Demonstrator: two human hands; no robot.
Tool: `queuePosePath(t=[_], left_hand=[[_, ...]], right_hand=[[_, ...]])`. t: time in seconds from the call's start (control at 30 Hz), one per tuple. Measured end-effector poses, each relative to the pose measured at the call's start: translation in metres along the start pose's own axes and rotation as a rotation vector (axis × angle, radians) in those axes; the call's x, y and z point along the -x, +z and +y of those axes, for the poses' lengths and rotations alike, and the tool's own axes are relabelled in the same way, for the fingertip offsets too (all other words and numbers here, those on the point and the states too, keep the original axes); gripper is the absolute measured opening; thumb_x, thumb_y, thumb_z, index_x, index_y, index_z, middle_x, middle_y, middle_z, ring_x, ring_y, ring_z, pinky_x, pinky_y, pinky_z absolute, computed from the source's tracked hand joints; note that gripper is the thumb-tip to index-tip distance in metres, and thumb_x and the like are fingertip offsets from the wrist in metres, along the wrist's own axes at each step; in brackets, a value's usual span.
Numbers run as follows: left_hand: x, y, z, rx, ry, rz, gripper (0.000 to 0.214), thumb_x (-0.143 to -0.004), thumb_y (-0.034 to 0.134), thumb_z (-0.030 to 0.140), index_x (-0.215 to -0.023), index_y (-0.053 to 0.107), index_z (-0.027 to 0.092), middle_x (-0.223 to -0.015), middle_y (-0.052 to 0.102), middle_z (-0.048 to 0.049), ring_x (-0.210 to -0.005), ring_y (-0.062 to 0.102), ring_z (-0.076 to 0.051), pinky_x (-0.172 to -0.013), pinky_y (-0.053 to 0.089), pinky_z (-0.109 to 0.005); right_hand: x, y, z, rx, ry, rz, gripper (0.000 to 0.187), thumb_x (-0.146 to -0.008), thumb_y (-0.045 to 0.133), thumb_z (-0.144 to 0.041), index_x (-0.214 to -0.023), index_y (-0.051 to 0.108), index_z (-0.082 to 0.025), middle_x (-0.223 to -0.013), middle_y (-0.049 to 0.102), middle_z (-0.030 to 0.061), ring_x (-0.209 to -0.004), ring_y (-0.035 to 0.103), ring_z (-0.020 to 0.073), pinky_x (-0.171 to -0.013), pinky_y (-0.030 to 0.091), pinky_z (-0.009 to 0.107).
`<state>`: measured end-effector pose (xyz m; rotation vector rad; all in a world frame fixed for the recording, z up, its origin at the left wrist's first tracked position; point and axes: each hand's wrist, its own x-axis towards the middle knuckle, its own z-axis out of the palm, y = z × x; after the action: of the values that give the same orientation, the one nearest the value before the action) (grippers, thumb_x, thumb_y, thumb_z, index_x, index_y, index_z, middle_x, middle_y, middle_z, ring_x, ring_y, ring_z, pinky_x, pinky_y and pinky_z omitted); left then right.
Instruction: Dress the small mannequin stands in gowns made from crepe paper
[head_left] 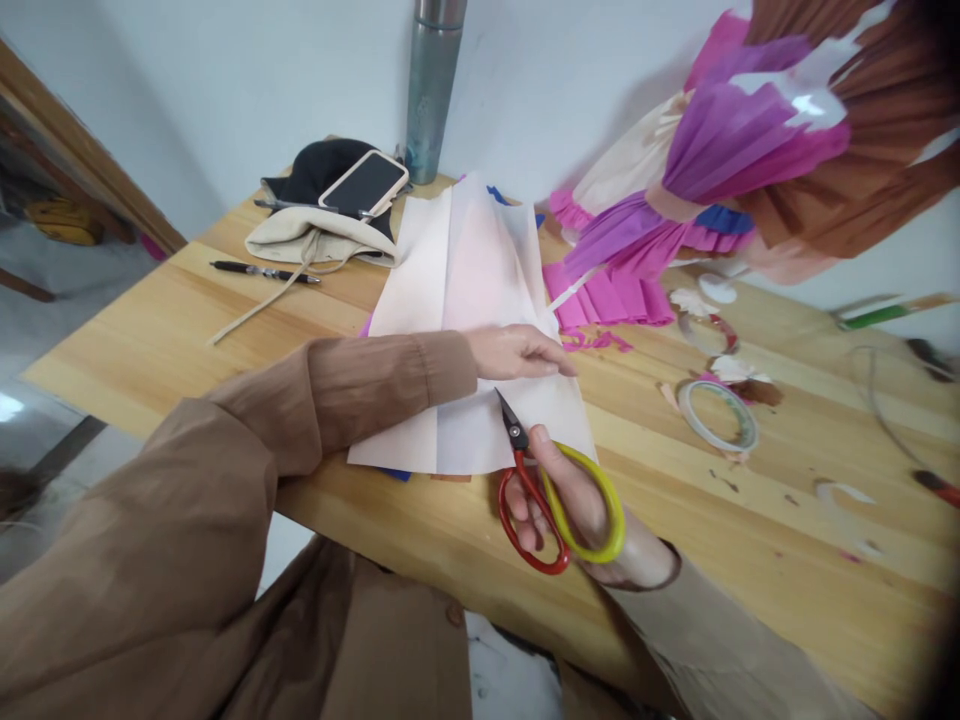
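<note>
A large sheet of white paper (pixel 412 290) with creases lies on the wooden table in front of me. My left hand (pixel 517 352) rests across it, fingers stretched toward the paper's right edge, holding nothing I can see. In my right hand (pixel 577 490) is a pair of scissors (pixel 517 440) with one red and one yellow handle. Their dark blades are together and point up-left over the lower part of the paper, just below my left hand. Bits of blue and brown paper peek out under the sheet's near edge.
A phone (pixel 365 185) lies on a cloth bag (pixel 322 235) at the back left, near a pen (pixel 264 272). A bottle (pixel 435 90) stands behind. Pleated purple and brown paper (pixel 720 150) rises at the right. A tape roll (pixel 718 415) and scraps lie on the right of the table (pixel 150 320).
</note>
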<state>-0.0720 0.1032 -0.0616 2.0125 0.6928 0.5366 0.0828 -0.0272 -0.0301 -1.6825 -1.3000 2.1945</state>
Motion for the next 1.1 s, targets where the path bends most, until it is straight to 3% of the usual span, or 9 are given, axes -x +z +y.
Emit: queuePosePath(t=[0.17, 0.3, 0.53, 0.7, 0.83, 1.0, 1.1], left_hand=[[0.003, -0.023, 0.008, -0.325, 0.098, 0.04, 0.031, -0.087, 0.054, 0.009, -0.112, 0.071, 0.013, -0.117, 0.071, -0.0106, -0.111, 0.064, -0.016, -0.1, 0.045, -0.026], [0.009, -0.049, 0.012, -0.578, 0.083, -0.004, 0.026, -0.079, 0.063, 0.012, -0.1, 0.076, 0.018, -0.103, 0.075, -0.007, -0.105, 0.065, -0.021, -0.096, 0.046, -0.03], [0.005, -0.055, -0.012, -0.488, 0.082, -0.18, 0.024, -0.067, 0.069, 0.007, -0.081, 0.079, 0.023, -0.102, 0.076, -0.0032, -0.104, 0.066, -0.022, -0.093, 0.047, -0.028], [0.003, -0.055, -0.021, -0.38, 0.087, -0.168, 0.032, -0.062, 0.072, 0.003, -0.084, 0.08, 0.023, -0.102, 0.076, -0.0029, -0.106, 0.067, -0.021, -0.095, 0.047, -0.027], [0.004, -0.056, -0.021, -0.34, 0.08, -0.165, 0.031, -0.062, 0.072, 0.003, -0.086, 0.08, 0.022, -0.104, 0.076, -0.0033, -0.106, 0.066, -0.02, -0.095, 0.047, -0.027], [0.004, -0.056, -0.022, -0.342, 0.055, -0.175, 0.033, -0.062, 0.073, 0.005, -0.089, 0.079, 0.023, -0.104, 0.076, -0.002, -0.104, 0.066, -0.02, -0.096, 0.046, -0.026], [0.004, -0.055, -0.022, -0.352, 0.053, -0.181, 0.035, -0.061, 0.073, 0.005, -0.089, 0.08, 0.026, -0.101, 0.077, 0.0005, -0.099, 0.067, -0.019, -0.094, 0.046, -0.024]], right_hand=[[-0.002, -0.009, 0.003, -0.046, 0.065, -0.104, 0.082, -0.079, 0.024, -0.086, -0.052, 0.056, -0.016, -0.043, 0.057, 0.0062, -0.037, 0.051, 0.0115, -0.038, 0.036, 0.021], [-0.002, -0.012, 0.003, -0.095, 0.059, -0.128, 0.083, -0.081, 0.024, -0.085, -0.055, 0.058, -0.014, -0.046, 0.06, 0.0078, -0.04, 0.057, 0.0126, -0.042, 0.042, 0.022], [-0.003, -0.011, -0.007, -0.133, 0.085, -0.119, 0.088, -0.087, 0.013, -0.079, -0.06, 0.062, -0.012, -0.046, 0.061, 0.0112, -0.041, 0.059, 0.0133, -0.044, 0.044, 0.021], [-0.005, -0.005, -0.019, -0.141, 0.101, -0.029, 0.079, -0.095, 0.013, -0.067, -0.061, 0.06, -0.014, -0.044, 0.059, 0.0084, -0.039, 0.058, 0.0137, -0.041, 0.044, 0.021], [-0.008, -0.005, -0.019, -0.116, 0.107, -0.041, 0.079, -0.094, 0.014, -0.068, -0.055, 0.057, -0.014, -0.046, 0.06, 0.0089, -0.039, 0.057, 0.0124, -0.041, 0.043, 0.021], [-0.01, -0.003, -0.015, -0.063, -0.117, 0.011, 0.07, -0.088, 0.03, -0.074, -0.05, 0.048, -0.018, -0.041, 0.045, -0.001, -0.028, 0.042, 0.0087, -0.031, 0.032, 0.022], [-0.009, 0.0, -0.017, -0.048, -0.103, 0.075, 0.066, -0.085, 0.036, -0.075, -0.05, 0.044, -0.02, -0.039, 0.041, -0.0034, -0.025, 0.036, 0.008, -0.028, 0.028, 0.022]])
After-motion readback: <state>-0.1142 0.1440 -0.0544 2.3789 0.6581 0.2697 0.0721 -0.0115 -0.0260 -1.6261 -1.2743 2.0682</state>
